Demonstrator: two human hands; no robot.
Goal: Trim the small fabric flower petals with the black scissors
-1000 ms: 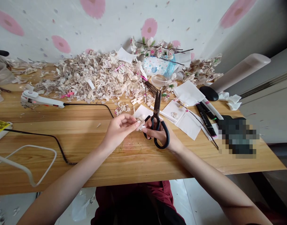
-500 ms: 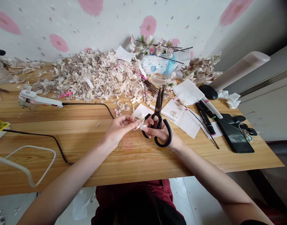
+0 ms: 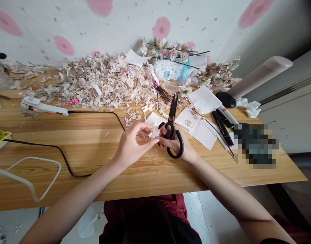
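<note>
Dropped lower, left hand (image 3: 131, 145) half-closes around the paper blossom (image 3: 154, 133); right hand (image 3: 173, 144) grips scissors (image 3: 173, 113).

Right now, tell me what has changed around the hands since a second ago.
The left hand has curled its fingers and closed in on the small white petal cluster, which now sits lower, between the left fingertips and the right hand. The right hand keeps the black-handled scissors blades up; nothing was let go. The heap of pale petal scraps and white glue gun stayed as they were.
</note>
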